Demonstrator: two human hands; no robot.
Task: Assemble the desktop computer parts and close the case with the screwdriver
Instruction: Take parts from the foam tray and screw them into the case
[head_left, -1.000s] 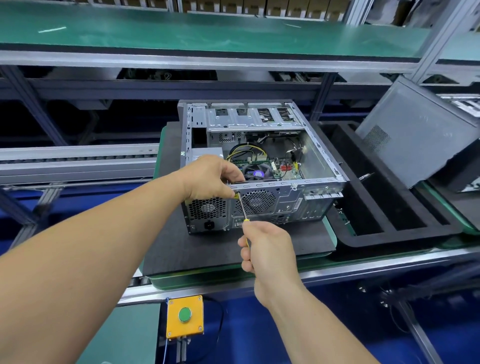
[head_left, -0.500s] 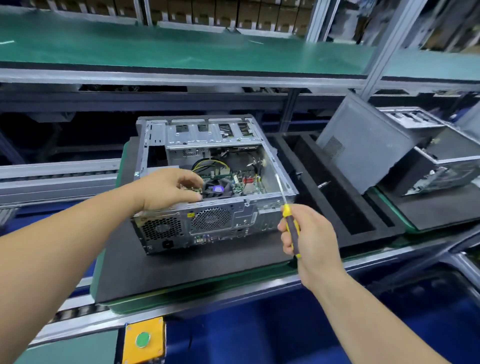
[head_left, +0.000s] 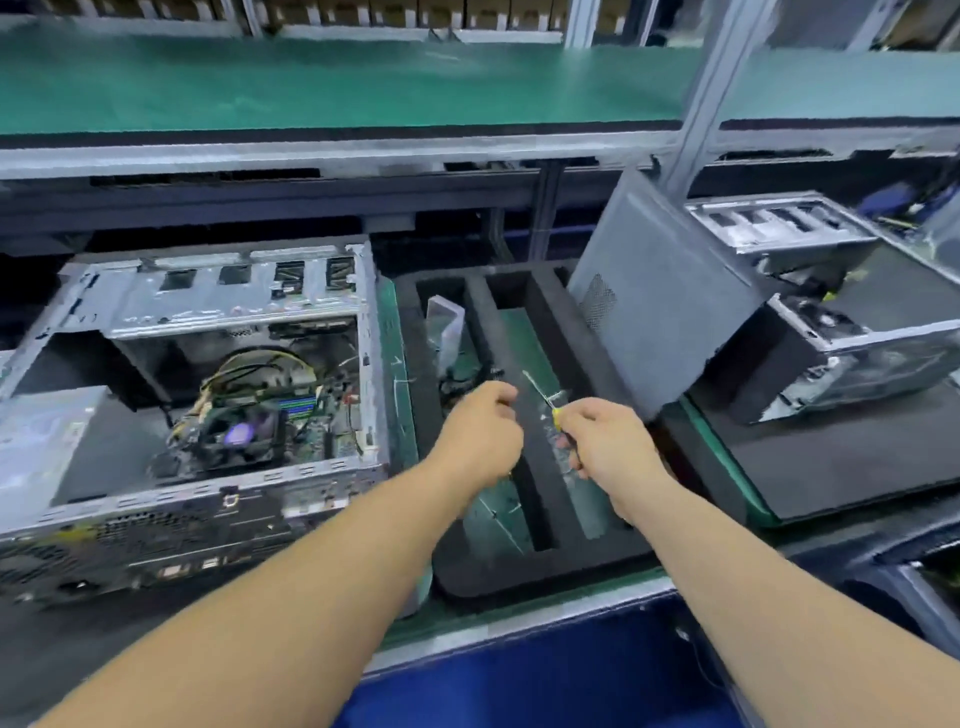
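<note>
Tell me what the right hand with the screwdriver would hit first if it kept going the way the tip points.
Probably the black foam tray: the right hand aims the screwdriver up-left over a foam divider. Depth is blurry, so this is uncertain.

The open computer case (head_left: 197, 410) lies on the bench (head_left: 519, 618), its side off and motherboard showing. Just right of the case sits a black foam tray (head_left: 524, 571). Above the tray, the right hand (head_left: 605, 439) grips a yellow-handled screwdriver (head_left: 545, 397); the left hand (head_left: 480, 434) hovers curled beside it. A grey side panel (head_left: 660, 306) leans right of the tray.
</note>
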